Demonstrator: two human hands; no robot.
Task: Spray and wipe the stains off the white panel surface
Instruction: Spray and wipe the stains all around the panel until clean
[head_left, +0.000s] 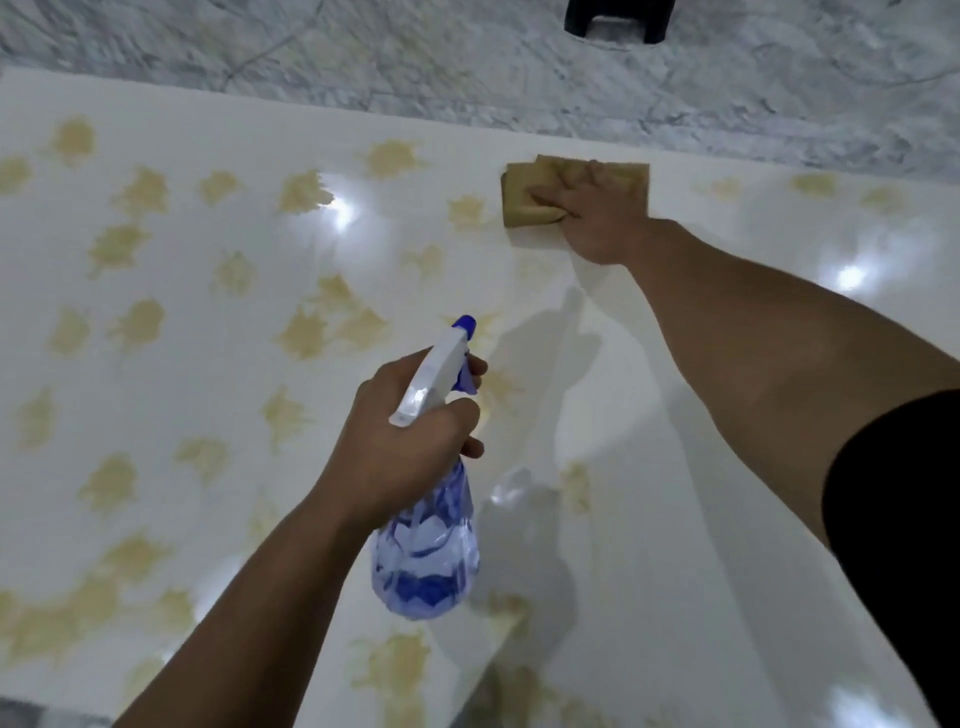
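The left hand (400, 441) is clenched round the neck of the spray bottle (426, 545), a light, thin-walled plastic body best held at that neck, above the white panel (649, 467). At one o'clock from it, the right hand (597, 218) presses flat on the soft, pliable cloth (524, 197) near the panel's far edge; yellowish stains (306, 332) spread from nine to eleven o'clock.

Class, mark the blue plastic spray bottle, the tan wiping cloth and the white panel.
blue plastic spray bottle (425, 551): head view, clear body.
tan wiping cloth (524, 195): head view, left part.
white panel (701, 597): head view, bare stretch.
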